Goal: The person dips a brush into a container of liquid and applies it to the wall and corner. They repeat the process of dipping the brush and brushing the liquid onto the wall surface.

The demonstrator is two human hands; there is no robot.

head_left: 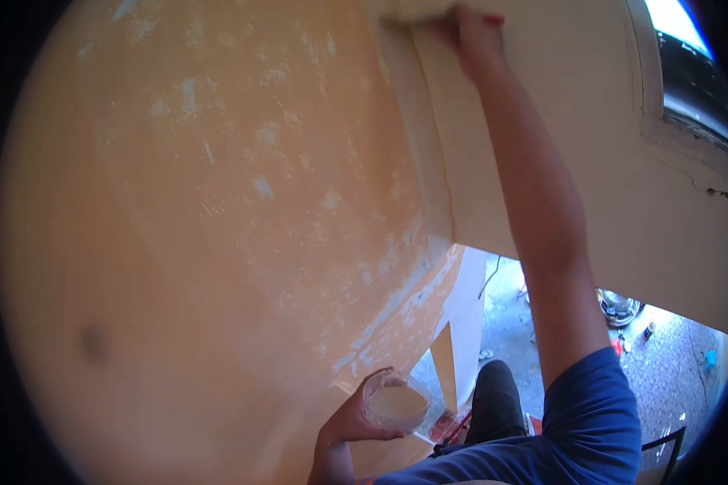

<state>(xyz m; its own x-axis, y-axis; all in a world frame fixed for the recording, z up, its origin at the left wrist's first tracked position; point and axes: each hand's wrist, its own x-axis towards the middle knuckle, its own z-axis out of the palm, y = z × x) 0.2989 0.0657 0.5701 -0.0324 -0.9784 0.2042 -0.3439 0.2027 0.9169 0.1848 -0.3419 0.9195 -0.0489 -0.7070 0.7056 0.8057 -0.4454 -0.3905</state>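
High at the corner of the orange wall (243,162), my right hand (471,44) is closed around a paintbrush (437,20) with a red handle end. The brush head points left and meets the pale strip along the corner; it is slightly blurred. Low in the view, my left hand (349,416) wraps round a clear plastic tub (395,428) holding pale, creamy paint. Whitish patches mark the orange wall, mostly in its upper part and along its lower edge.
A cream wall panel (607,178) with a cracked edge lies right of the corner, by a window (692,73). Far below is a speckled floor (663,372) with a round metal object (620,307) and scattered items. My dark-trousered leg (495,400) shows beneath.
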